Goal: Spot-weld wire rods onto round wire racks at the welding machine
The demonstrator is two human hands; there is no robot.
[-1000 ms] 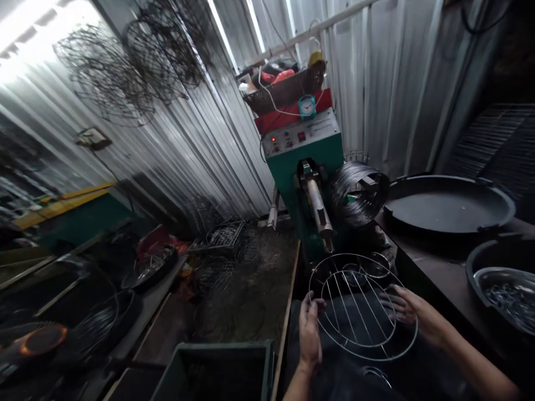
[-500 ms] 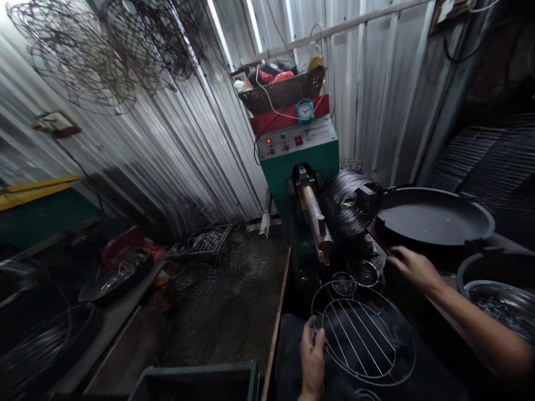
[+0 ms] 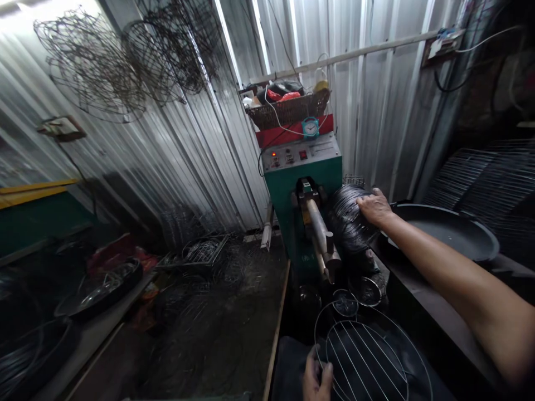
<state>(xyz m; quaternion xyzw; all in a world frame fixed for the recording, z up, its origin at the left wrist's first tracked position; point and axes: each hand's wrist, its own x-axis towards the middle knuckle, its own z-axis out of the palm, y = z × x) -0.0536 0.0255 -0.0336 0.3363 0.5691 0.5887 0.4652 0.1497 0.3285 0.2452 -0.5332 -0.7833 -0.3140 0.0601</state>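
A round wire rack point(image 3: 360, 356) with parallel bars inside two rings is tilted over dark cloth on my lap. My left hand point(image 3: 316, 376) is closed on its outer ring at the left side, thumb on top. My right hand point(image 3: 375, 208) reaches forward to a thick bundle of wire rings point(image 3: 353, 217) beside the green machine point(image 3: 278, 192). Its fingers are curled against the bundle's upper right side; what they pinch is hidden. The machine's metal arm point(image 3: 320, 225) points toward me, above the rack.
A large black pan point(image 3: 455, 236) stands to the right, with wire grids point(image 3: 463, 175) behind it. Small wire rings point(image 3: 368, 291) lie below the machine arm. Wire pieces fill a tray point(image 3: 204, 250) on the left. A wooden edge point(image 3: 278, 328) runs beside my lap.
My right hand has moved up and forward from beside the pan to the bundle of wire rings. My left hand still holds the rack, which sits lower in view as the camera tilts up.
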